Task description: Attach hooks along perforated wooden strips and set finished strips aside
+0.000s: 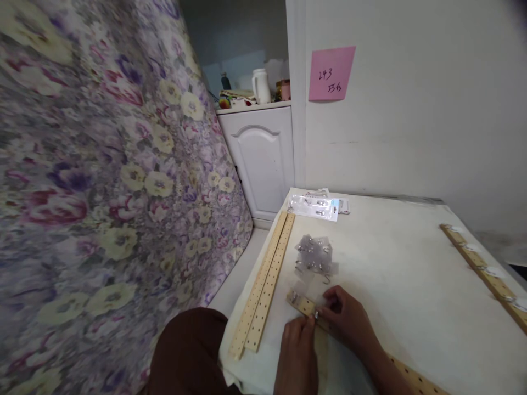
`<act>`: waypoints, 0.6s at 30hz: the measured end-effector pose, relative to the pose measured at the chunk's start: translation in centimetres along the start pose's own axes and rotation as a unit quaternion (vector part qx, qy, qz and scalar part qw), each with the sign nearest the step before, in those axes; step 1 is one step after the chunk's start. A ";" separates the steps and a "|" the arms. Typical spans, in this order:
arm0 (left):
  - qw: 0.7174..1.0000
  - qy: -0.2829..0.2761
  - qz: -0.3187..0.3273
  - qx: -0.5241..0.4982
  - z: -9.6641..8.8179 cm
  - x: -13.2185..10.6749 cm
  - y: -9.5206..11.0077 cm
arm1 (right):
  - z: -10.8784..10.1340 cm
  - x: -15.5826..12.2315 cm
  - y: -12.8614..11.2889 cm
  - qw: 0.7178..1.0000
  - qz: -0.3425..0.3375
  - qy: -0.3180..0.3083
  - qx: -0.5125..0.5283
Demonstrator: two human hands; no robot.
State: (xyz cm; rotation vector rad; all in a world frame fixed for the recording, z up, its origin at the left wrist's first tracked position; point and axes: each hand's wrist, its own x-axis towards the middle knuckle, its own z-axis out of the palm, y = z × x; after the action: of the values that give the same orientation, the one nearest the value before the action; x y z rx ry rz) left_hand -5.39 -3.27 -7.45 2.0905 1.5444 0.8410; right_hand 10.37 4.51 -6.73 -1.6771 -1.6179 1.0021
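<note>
A pale perforated wooden strip (303, 305) lies slantwise on the table under my hands; its middle is hidden by my right hand and wrist. My left hand (298, 348) is closed, fingertips pressed at the strip's near edge. Curled over the strip from the right, my right hand (349, 317) has its thumb and fingers at a small metal hook (317, 315). Another clear-backed hook (295, 297) sits near the strip's far left end. Just beyond it is a pile of clear-backed hooks (315, 255).
Two long perforated strips (263, 291) lie along the table's left edge. Packaged hooks (315, 207) rest at the back. Another strip (486, 269) with white-backed hooks lies at the right. A floral curtain (123, 164) hangs left, and a white wall (411, 109) stands behind the table.
</note>
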 end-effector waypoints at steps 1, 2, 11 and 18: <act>1.000 0.001 0.003 0.002 0.0 0.0 0.0 | 0.0 0.0 0.0 1.000 0.003 -0.002 0.000; 1.000 0.002 0.008 0.004 0.0 0.0 0.0 | 0.0 0.0 0.0 1.000 0.006 -0.004 0.000; 0.997 0.027 0.022 0.069 0.7 0.2 -0.5 | -0.1 0.1 -0.2 1.000 0.008 -0.012 -0.006; 0.997 0.010 0.003 0.078 0.2 0.7 -0.3 | 0.3 0.3 0.4 1.000 -0.011 -0.001 0.010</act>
State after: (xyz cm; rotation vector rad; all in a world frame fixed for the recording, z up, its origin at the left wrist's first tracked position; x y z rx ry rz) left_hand -5.28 -2.47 -7.65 2.2035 1.6642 0.7681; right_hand 10.33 4.75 -7.25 -1.6414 -1.6182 1.0059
